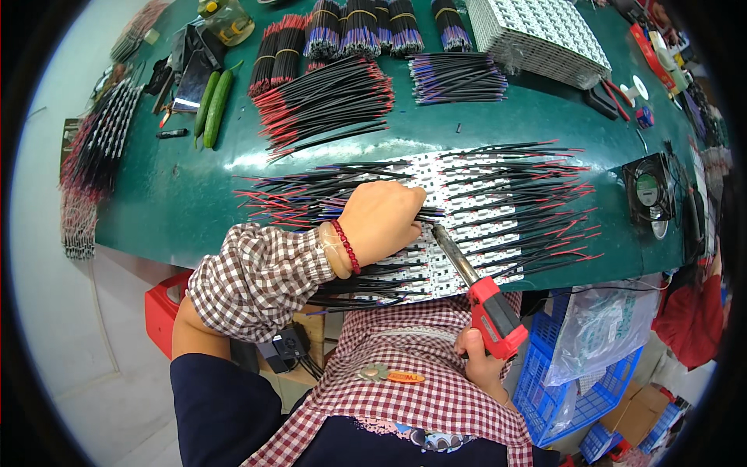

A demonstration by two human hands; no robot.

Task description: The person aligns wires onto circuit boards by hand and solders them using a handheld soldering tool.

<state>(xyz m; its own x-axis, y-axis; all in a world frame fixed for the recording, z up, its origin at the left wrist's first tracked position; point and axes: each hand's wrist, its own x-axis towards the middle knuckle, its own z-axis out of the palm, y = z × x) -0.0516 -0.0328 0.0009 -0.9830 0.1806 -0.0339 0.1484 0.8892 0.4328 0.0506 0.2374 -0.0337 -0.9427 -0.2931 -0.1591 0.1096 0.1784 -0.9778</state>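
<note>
A white panel of small circuit boards [420, 289] lies at the table's near edge, with rows of black wires [537, 183] sticking out on both sides. My left hand [380, 220] is over the panel, its fingers pinched on a black wire [429, 211]; its far end is lost among the others. In my right hand [482, 366] is a red-and-black soldering iron [496, 317], gripped by the handle. The iron's metal tip points up and left, close to my left fingertips at the middle of the panel. Whether it touches the board is too small to tell.
Loose black wires with red ends [331, 101] and banded wire bundles [362, 27] lie beyond the panel. Stacked white panels [537, 39] stand far right. A small black fan [650, 189] sits to the right, cucumbers [219, 109] to the left. Blue crates [537, 381] stand below the table.
</note>
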